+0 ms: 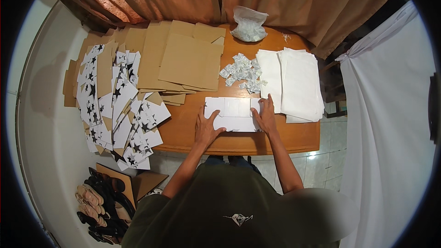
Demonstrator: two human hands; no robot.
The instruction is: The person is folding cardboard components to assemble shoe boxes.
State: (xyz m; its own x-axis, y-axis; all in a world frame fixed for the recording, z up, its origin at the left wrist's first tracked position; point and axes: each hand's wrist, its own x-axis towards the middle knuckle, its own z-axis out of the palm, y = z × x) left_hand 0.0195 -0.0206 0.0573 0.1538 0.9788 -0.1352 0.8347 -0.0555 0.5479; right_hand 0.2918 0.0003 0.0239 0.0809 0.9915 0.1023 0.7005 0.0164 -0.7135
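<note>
A white cardboard box (232,124) lies in front of me near the table's front edge, with folded flaps along its far side. My left hand (206,130) grips its left end, the thumb on the near part and the fingers along the outer edge. At the right end, my right hand (265,117) holds the box in the same way, with its thumb over a flap and its index finger stretched forward. Just beyond the box is a loose pile of small white sachets (239,69). A stack of white sheets (301,85) lies beside my right hand.
Flat brown cardboard pieces (190,62) are stacked on the left of the wooden table (294,143). Star-printed white cardboard (142,124) overhangs its left edge. A see-through bag (249,25) of sachets stands at the back. Shoes (103,202) are heaped at the lower left.
</note>
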